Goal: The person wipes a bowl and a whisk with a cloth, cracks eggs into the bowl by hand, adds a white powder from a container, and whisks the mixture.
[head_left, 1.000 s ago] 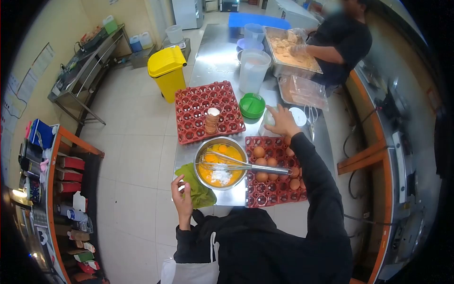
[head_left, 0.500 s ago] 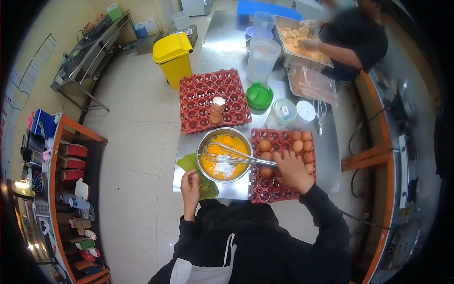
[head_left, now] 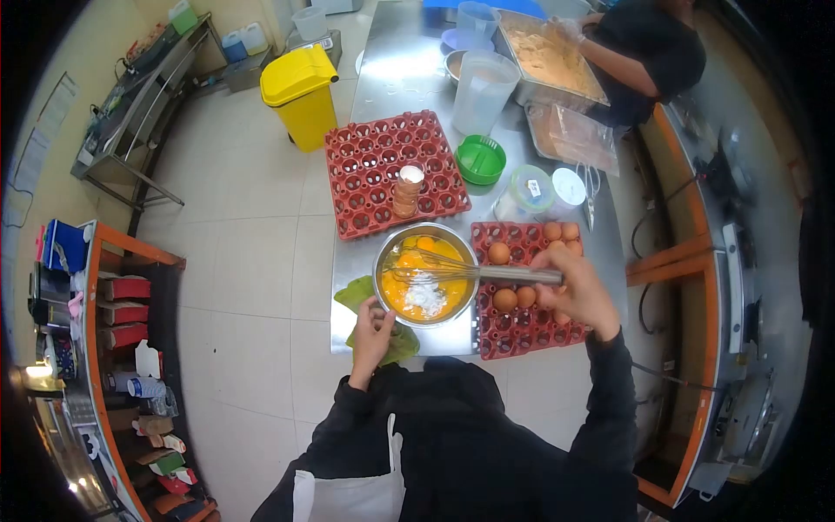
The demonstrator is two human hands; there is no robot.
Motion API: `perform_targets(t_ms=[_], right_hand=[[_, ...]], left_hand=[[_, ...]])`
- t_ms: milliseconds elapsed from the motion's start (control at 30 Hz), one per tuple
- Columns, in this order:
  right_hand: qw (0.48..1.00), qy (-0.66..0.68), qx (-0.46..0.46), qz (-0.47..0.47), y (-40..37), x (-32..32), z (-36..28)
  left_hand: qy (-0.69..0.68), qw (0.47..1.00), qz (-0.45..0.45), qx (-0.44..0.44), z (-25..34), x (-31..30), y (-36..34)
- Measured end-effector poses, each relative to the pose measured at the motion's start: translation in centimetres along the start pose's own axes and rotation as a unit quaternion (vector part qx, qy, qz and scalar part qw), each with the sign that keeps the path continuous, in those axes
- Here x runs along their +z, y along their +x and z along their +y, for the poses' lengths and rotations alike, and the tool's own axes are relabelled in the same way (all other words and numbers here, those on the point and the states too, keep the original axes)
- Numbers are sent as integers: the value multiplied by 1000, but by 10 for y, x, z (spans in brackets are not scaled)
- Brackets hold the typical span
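Observation:
A metal bowl [head_left: 379, 300] holds egg yolks and a white powder. The wire whisk [head_left: 522, 275] lies across its rim, wires in the egg and handle out to the right. The end of that handle is between the thumb and fingers of my right hand [head_left: 581, 291]. My left hand [head_left: 372, 335] is at the bowl's lower left edge, over a green cloth [head_left: 402, 345], thumb and fingers apart. Below the whisk handle, a red tray [head_left: 500, 341] holds several brown eggs [head_left: 505, 300]. Stacked eggshells [head_left: 406, 198] stand in another red tray [head_left: 350, 209] behind the bowl.
Behind the egg tray are a green container [head_left: 480, 160], a lidded tub [head_left: 527, 190], a white-lidded jar [head_left: 568, 188], scissors [head_left: 591, 196] and a tall plastic jug [head_left: 481, 91]. Another person's gloved hand [head_left: 570, 35] is at a metal pan [head_left: 557, 102]. A yellow bin [head_left: 304, 100] stands left.
My left hand has moved up to the bowl's edge. My right hand has shifted from above the eggs to the end of the whisk handle, and more of the handle shows.

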State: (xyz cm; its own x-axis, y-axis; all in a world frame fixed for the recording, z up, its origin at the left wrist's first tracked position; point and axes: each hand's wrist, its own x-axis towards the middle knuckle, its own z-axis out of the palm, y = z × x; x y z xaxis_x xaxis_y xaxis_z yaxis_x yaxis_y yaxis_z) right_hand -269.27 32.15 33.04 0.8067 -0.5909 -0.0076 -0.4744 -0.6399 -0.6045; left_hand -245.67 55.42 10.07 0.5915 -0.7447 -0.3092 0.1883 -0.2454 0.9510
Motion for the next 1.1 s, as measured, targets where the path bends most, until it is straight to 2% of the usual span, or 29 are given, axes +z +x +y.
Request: perform_targets(t_ms=[100,133,233,300,333,433,467,600,700,733,833,867,967,1100], right_hand=[[982,133,-17,130,16,24,-26],[955,239,12,177,22,38,-44],[891,405,43,201,41,108,-21],[958,195,-75,198,61,134,-19],[969,84,-132,192,65,140,-20],[984,88,-91,125,62,139,-23],[986,60,-60,142,54,135,-26],[980,6,-104,170,28,113,-50],[983,9,-90,161,6,130,-54],[982,-23,-110,151,5,133,-58],[986,-2,-85,143,5,154,-39],[980,-42,-86,173,5,156,-35],[982,-60,-64,169,1,148,-47],[984,-17,-42,170,-9,144,-68]], left_hand=[[-82,995,-40,-43,-4,-2,6],[-93,993,-45,-51,-2,-2,6],[-127,988,-57,-64,1,-2,8],[-148,985,-64,-67,-1,-3,8],[-154,983,-66,-74,-1,-4,8],[-171,979,-72,-88,1,-4,12],[-175,978,-74,-90,1,-5,12],[-216,968,-92,-91,-1,-8,11],[-213,965,-114,-99,0,-11,12],[-212,965,-114,-101,0,-11,13],[-207,965,-120,-111,0,-12,13],[-206,964,-123,-112,1,-13,13],[-217,962,-121,-115,3,-14,12],[-218,960,-129,-118,4,-15,14]])
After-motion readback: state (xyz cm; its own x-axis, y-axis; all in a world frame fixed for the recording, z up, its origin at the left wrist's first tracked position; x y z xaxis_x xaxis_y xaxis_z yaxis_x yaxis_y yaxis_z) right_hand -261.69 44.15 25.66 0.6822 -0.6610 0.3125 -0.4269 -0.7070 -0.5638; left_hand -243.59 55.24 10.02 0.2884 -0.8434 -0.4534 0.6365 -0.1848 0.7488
